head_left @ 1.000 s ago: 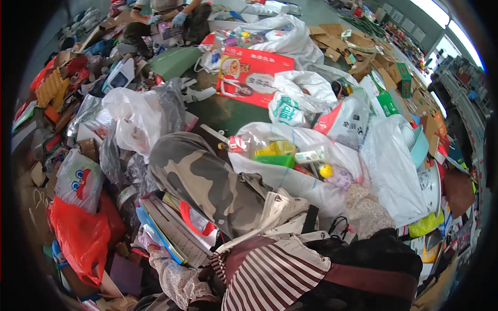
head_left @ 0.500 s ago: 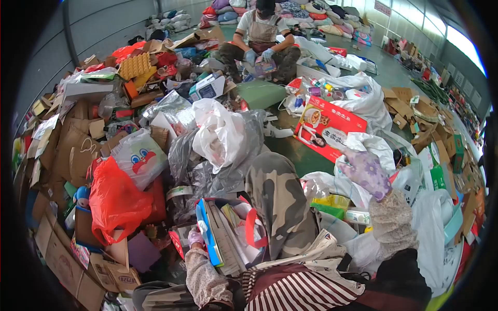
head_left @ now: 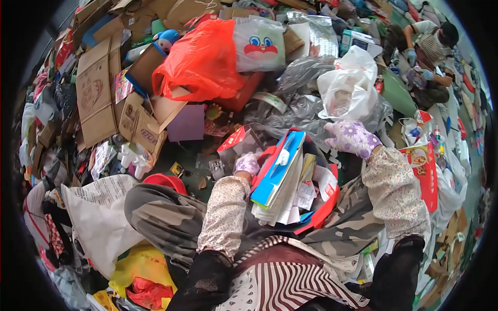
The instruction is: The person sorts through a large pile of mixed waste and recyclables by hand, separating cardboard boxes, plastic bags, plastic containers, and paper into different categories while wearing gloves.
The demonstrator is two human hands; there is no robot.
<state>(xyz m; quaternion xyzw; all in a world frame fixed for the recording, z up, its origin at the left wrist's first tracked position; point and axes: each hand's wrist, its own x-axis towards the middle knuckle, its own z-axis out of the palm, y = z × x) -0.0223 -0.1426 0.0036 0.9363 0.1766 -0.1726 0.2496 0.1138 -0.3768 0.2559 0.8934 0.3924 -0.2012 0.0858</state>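
1 red-rimmed bag (head_left: pixel 331 206): between the camouflage-clad legs (head_left: pixel 345 215), holding papers (head_left: pixel 298 192) and 1 blue folder (head_left: pixel 278 173).
Left hand (head_left: pixel 248 164): at the rim's left side, fingers curled; cannot tell whether it grasps.
Right hand (head_left: pixel 354 139): released, fingers apart, near crumpled grey plastic (head_left: pixel 301 113).
Red plastic bag (head_left: pixel 205 62): beyond the left hand, beside 1 cartoon-face bag (head_left: pixel 259 45).
Far right: 1 seated person (head_left: pixel 429 49).

Beyond the left grip (head_left: pixel 247 164), a red plastic bag (head_left: pixel 205 62) is pressed against a pale bag (head_left: pixel 259 45) printed with a cartoon face. To that grip's left, a purple panel (head_left: pixel 185 123) is seen, with printed cardboard (head_left: pixel 95 93) farther out. Beyond and right of the right grip (head_left: pixel 355 139), a co-worker (head_left: pixel 429 51) is seen.
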